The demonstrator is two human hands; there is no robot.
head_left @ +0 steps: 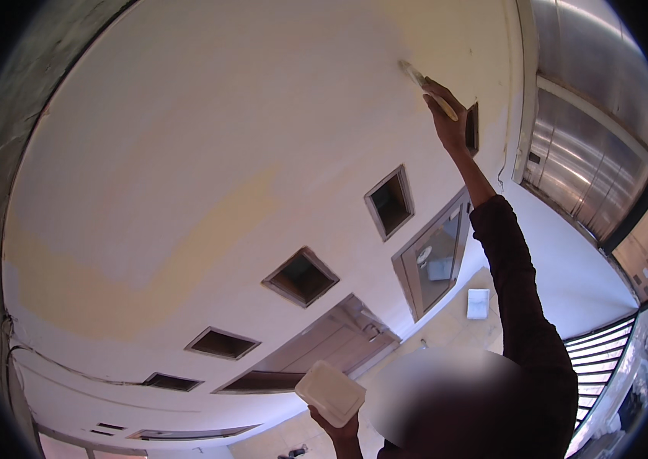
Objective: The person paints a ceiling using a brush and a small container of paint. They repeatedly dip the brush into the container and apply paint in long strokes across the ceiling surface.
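Observation:
High up at the right, my right hand (446, 113) is closed round a paintbrush (414, 74) with a pale yellow handle. The brush tip lies at or very near the large wall (209, 145), beside a yellowish area (446, 38) at the upper right; I cannot tell whether it touches. Low in the view, my left hand (337, 430) grips a pale, rectangular plastic container (331, 392) by its near side. What the container holds cannot be made out. White and pinkish areas cover most of the wall, with a broad yellow patch (140, 302) at the lower left.
Several framed recesses, such as a dark square opening (390, 202), run diagonally across the wall. Below are a brown door (301, 348) and a framed glass panel (435, 256). A metal shutter (588, 145) stands right, above a barred grille (598, 367). Loose cable (71, 372) hangs lower left. A white rectangular object (478, 304) lies beyond my right arm.

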